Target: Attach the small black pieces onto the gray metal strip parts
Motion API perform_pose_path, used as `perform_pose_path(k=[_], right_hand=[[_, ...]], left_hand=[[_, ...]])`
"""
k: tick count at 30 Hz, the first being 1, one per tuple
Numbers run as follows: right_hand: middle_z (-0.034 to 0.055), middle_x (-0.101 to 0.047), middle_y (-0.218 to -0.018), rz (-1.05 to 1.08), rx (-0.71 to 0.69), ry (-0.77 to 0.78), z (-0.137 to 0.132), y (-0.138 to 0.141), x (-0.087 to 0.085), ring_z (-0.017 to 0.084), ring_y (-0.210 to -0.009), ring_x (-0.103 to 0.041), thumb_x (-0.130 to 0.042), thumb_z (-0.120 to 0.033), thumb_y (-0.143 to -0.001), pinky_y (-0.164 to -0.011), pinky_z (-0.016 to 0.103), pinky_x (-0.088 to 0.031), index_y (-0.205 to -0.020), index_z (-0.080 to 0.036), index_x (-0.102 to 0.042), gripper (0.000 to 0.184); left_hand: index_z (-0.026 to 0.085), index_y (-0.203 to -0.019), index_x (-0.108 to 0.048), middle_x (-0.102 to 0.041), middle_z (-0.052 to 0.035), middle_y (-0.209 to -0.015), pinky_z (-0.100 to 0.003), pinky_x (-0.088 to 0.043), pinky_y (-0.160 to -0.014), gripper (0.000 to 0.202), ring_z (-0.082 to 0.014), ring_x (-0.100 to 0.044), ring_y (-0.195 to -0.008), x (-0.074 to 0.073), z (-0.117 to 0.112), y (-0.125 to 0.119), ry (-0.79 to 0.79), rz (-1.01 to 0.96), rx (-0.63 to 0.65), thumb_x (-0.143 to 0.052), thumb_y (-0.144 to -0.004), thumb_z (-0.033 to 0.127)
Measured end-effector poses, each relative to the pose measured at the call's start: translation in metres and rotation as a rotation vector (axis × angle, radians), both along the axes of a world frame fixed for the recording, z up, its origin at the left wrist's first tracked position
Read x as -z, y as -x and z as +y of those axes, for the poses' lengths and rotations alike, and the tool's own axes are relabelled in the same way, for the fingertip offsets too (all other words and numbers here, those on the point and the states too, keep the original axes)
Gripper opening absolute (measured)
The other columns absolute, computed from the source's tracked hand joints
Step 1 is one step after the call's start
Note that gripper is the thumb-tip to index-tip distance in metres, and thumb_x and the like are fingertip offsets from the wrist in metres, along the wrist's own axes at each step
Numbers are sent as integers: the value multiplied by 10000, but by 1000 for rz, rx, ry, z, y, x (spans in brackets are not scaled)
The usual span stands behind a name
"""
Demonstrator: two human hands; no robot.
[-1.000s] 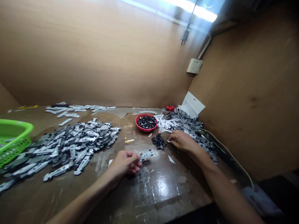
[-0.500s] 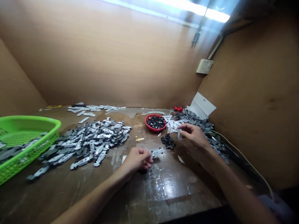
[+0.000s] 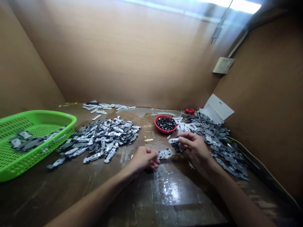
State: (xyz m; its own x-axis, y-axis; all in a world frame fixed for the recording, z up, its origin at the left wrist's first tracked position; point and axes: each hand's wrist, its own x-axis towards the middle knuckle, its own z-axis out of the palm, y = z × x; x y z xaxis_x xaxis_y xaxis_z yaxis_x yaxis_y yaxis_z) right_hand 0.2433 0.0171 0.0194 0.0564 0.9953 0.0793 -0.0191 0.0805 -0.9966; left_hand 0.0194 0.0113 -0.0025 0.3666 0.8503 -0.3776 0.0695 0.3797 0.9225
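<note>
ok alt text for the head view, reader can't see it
A person's left hand holds a pale flat part and the right hand a second part, at a brown table. Around them are a green basket, a red bowl of black pieces, a left heap and a right heap of greyish parts.

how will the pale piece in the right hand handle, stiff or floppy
The pale piece is probably stiff: gripped at one end by the right hand, it shows no droop. It seems light, held in just a pinch. Its flat look suggests little rolling.
</note>
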Motion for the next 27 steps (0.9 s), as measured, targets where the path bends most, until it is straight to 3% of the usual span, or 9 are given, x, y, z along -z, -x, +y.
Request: perform_pose_path(k=[4,9,27], right_hand=[[12,-573,-665,-44,-52,24,-5,11,2,83,-509,-459,-709,-333,-648,-459,204,-336,-850,-139,-635,290],[-9,-541,-586,-119,-160,107,-8,21,4,89,-494,-443,-705,-343,-636,-466,214,-337,-788,-136,-616,271],[-12,-561,-551,-160,-148,116,-8,30,10,92,-469,-470,-689,-312,-633,-469,221,-374,-736,-137,-621,214]], left_hand=[[96,-680,-573,-665,-94,-662,-164,-406,-414,265,-103,-595,-489,5,3,0,-7,-12,-11,-618,-680,358],[102,-672,-573,-666,-86,-647,-162,-408,-413,244,-103,-596,-481,3,2,-1,-3,5,-11,-613,-680,343],[99,-672,-576,-665,-80,-638,-158,-403,-413,248,-95,-589,-472,0,1,-2,4,9,-5,-621,-681,343]])
